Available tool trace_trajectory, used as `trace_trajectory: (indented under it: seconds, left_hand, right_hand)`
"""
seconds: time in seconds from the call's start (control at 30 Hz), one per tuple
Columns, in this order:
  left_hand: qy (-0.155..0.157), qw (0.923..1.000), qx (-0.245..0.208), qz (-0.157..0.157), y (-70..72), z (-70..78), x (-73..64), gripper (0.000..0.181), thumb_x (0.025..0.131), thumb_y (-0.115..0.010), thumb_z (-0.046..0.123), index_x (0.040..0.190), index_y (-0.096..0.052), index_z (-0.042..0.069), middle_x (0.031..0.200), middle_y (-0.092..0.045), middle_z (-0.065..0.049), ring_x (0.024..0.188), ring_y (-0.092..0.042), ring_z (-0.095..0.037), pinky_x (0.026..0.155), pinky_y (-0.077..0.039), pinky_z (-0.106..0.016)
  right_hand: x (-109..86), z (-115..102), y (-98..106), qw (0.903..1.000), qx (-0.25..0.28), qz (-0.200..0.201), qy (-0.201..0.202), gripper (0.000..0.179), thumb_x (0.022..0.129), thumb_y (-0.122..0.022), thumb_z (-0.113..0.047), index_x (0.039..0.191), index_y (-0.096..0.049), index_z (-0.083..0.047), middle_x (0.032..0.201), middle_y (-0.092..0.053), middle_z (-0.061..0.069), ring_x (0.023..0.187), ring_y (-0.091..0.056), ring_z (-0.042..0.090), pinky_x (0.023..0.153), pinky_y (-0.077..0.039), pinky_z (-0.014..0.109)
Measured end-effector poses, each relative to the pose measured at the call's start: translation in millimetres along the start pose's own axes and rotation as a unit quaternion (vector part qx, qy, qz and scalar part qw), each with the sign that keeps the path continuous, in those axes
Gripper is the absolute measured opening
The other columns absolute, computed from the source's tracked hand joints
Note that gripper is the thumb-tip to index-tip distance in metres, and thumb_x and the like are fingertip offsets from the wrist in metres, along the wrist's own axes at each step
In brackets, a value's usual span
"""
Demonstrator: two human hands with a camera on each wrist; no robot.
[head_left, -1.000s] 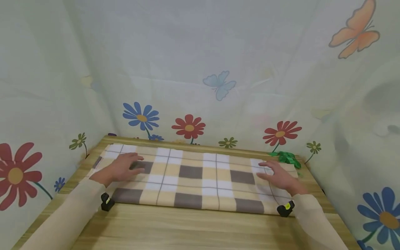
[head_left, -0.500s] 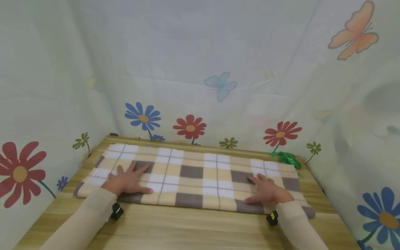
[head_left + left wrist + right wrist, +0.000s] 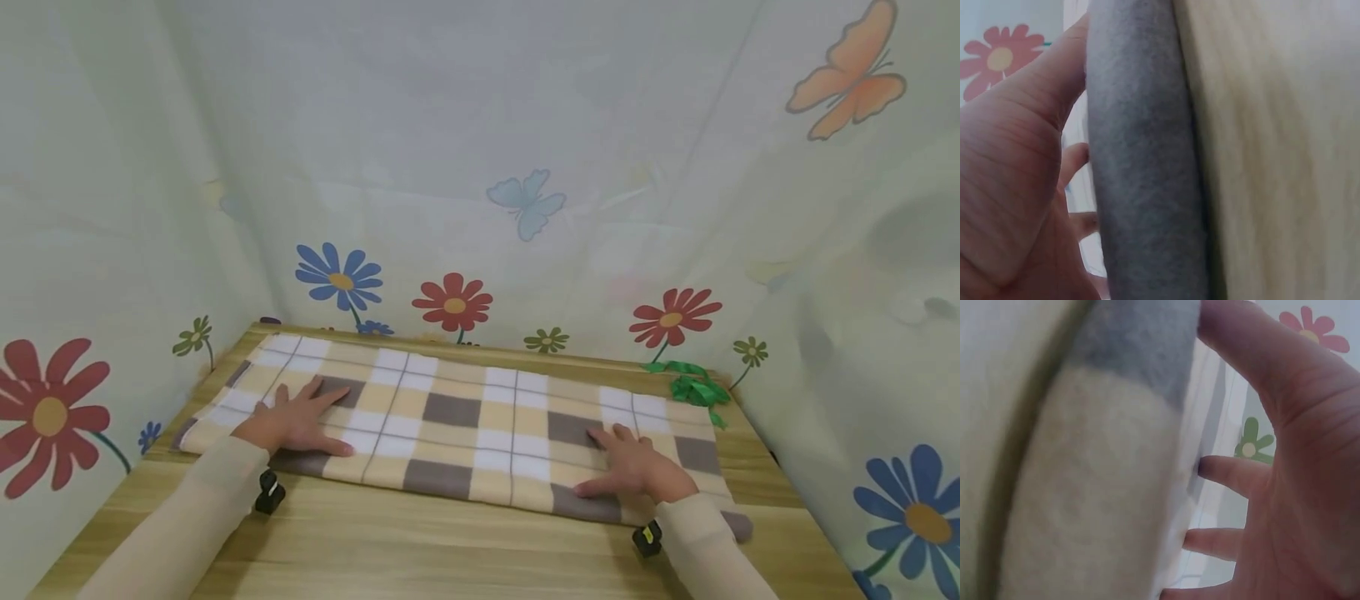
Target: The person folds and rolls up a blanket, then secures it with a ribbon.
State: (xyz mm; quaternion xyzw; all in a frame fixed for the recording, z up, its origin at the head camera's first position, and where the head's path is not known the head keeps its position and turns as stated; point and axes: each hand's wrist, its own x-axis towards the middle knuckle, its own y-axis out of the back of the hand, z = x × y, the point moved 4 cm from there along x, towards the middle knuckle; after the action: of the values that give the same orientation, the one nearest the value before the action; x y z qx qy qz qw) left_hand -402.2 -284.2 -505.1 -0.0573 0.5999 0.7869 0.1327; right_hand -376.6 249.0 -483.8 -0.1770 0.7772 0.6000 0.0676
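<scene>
Spread wide, our left hand (image 3: 294, 421) and right hand (image 3: 632, 467) touch the folded checked cloth (image 3: 453, 409), thumbs close to its near edge; it lies lengthwise across the wooden table (image 3: 450, 554), its right end slanting towards us; a broad band of wood before that edge gives us room to move; green ribbon (image 3: 695, 390) lies just beside the far right corner.

Left sleeve (image 3: 180, 517) and right sleeve (image 3: 708, 537) are plain cream, wrist-length. Boxy black left camera (image 3: 270, 493) bears a pale mark (image 3: 272, 484); right camera (image 3: 645, 543), also black, a yellow label (image 3: 648, 536). Left hand (image 3: 298, 422), right hand (image 3: 632, 465) bare.
</scene>
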Motion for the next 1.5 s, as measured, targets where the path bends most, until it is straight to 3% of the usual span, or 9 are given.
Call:
trace_trajectory:
  seconds: [0.33,0.63,0.9,1.03,1.2,1.27,1.5]
  left_hand:
    - [-0.026,0.9994,-0.012,0.019,-4.2,-23.5,21.7,0.13,0.056,-0.068,0.095,0.161,-0.031,0.027,0.168,-0.01,-0.029,0.14,-0.001,-0.076,0.097,-0.004,-0.093]
    - [-0.027,0.9994,-0.006,0.019,5.0,-15.3,12.5,0.125,0.062,-0.074,0.086,0.16,-0.032,0.021,0.167,-0.012,-0.03,0.14,-0.002,-0.076,0.097,-0.008,-0.093]
    - [-0.032,0.9992,-0.001,0.023,6.4,-15.2,9.7,0.123,0.065,-0.075,0.083,0.161,-0.032,0.019,0.168,-0.012,-0.028,0.141,-0.004,-0.075,0.1,-0.011,-0.092]
    - [-0.044,0.9985,-0.001,0.033,10.7,-22.6,12.2,0.121,0.067,-0.076,0.081,0.16,-0.033,0.017,0.167,-0.015,-0.028,0.142,-0.006,-0.074,0.1,-0.011,-0.091]
    - [-0.062,0.9971,-0.006,0.044,11.9,-38.9,19.6,0.117,0.069,-0.078,0.077,0.159,-0.035,0.016,0.166,-0.018,-0.029,0.143,-0.01,-0.072,0.101,-0.011,-0.09]
    - [-0.056,0.9975,-0.005,0.043,12.7,-40.0,19.6,0.117,0.069,-0.077,0.077,0.159,-0.035,0.016,0.165,-0.018,-0.031,0.142,-0.012,-0.072,0.101,-0.013,-0.09]
    - [0.018,0.9998,-0.006,0.006,17.5,-35.7,7.8,0.123,0.069,-0.073,0.082,0.161,-0.028,0.015,0.162,-0.011,-0.038,0.135,-0.01,-0.08,0.096,-0.02,-0.091]
  right_hand:
    - [-4.7,-10,-7,0.9999,-0.01,0.01,0.002,0.116,0.068,-0.081,-0.073,0.157,-0.039,-0.012,0.163,-0.024,0.032,0.139,-0.024,0.07,0.097,-0.037,0.081]
    - [3.2,-26,-13,0.9985,-0.013,0.024,0.048,0.111,0.07,-0.08,-0.074,0.157,-0.041,-0.018,0.166,-0.025,0.024,0.145,-0.022,0.065,0.099,-0.033,0.083]
    - [5.8,-38,-14,0.9991,-0.011,0.025,0.033,0.111,0.067,-0.08,-0.075,0.157,-0.042,-0.022,0.166,-0.027,0.021,0.145,-0.024,0.063,0.099,-0.035,0.08]
    - [3.1,-35,-12,0.9987,-0.011,0.032,0.038,0.109,0.067,-0.083,-0.072,0.155,-0.044,-0.019,0.164,-0.029,0.024,0.143,-0.028,0.063,0.099,-0.042,0.075]
    - [-0.8,-34,-11,0.9982,-0.01,0.029,0.051,0.108,0.069,-0.084,-0.068,0.154,-0.045,-0.013,0.161,-0.031,0.029,0.142,-0.032,0.061,0.106,-0.036,0.073]
    - [-1.8,-34,-12,0.9983,-0.011,0.028,0.049,0.108,0.069,-0.084,-0.067,0.154,-0.045,-0.012,0.16,-0.032,0.03,0.14,-0.033,0.063,0.107,-0.034,0.074]
    - [-3.1,-36,-15,0.9988,-0.017,0.028,0.037,0.108,0.068,-0.085,-0.067,0.153,-0.046,-0.011,0.159,-0.033,0.03,0.133,-0.034,0.07,0.101,-0.039,0.075]
